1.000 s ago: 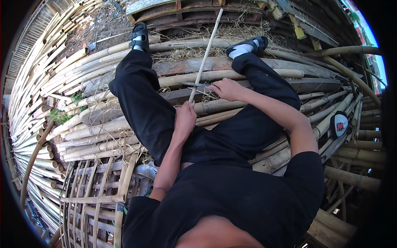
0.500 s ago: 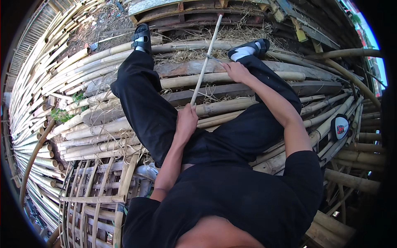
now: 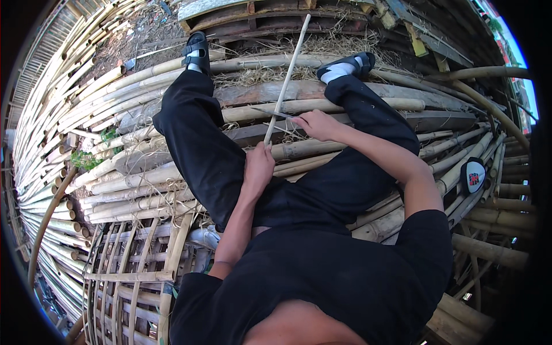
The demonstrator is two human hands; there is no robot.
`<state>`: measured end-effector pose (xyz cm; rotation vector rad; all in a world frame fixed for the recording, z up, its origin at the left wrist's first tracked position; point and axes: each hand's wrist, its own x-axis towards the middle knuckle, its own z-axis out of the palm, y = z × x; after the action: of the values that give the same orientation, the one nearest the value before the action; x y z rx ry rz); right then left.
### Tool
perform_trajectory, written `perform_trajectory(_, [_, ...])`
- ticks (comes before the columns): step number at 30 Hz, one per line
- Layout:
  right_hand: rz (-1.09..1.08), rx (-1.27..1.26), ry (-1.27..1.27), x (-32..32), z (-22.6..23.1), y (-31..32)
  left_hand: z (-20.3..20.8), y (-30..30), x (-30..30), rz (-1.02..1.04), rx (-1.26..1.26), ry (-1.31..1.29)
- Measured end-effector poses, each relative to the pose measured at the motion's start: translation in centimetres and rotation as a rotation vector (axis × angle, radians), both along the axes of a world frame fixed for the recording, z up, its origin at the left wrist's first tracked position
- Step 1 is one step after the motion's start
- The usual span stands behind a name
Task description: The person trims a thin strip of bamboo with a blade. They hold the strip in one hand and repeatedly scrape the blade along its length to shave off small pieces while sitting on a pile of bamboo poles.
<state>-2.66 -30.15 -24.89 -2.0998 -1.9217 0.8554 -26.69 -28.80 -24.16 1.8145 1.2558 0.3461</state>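
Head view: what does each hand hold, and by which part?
Left hand: long, pale, bamboo-like rod, by its end nearest the body. Right hand: slim, grey metal blade, by its right end, mostly hidden.

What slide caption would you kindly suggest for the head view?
Left hand grips a pale stick; right hand holds a knife across it.

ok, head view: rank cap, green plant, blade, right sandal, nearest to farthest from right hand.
1. Blade: in the right hand, pointing left.
2. Right sandal: ahead, slightly right.
3. Cap: farther out right.
4. Green plant: far left.
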Motion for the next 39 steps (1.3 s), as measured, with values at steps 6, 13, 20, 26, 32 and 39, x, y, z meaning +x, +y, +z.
perform_trajectory(6, [-0.296, -0.006, -0.208, 5.1, -0.1, 3.4, 0.2, -0.1, -0.2, 0.004, -0.009, -0.011])
perform_trajectory(13, [0.039, -0.009, -0.185, 1.0, 0.3, 1.9, -0.2, 0.0, -0.4, -0.006, 0.0, -0.009])
perform_trajectory(20, [0.039, 0.062, -0.102, 0.6, -0.9, 2.1, 0.2, 0.4, -0.1, 0.003, 0.003, -0.001])
perform_trajectory(26, [-0.301, 0.004, -0.142, 5.2, -1.6, 4.1, -0.3, 0.0, -0.3, 0.004, 0.017, 0.01])
perform_trajectory(32, [0.174, 0.06, -0.065, 1.2, -1.0, 1.1, 0.0, 0.0, -0.1, -0.016, 0.017, -0.004])
perform_trajectory(39, [-0.531, 0.036, -0.171, 5.2, -2.5, 5.3, 0.4, 0.2, -0.5, 0.021, 0.002, -0.001])
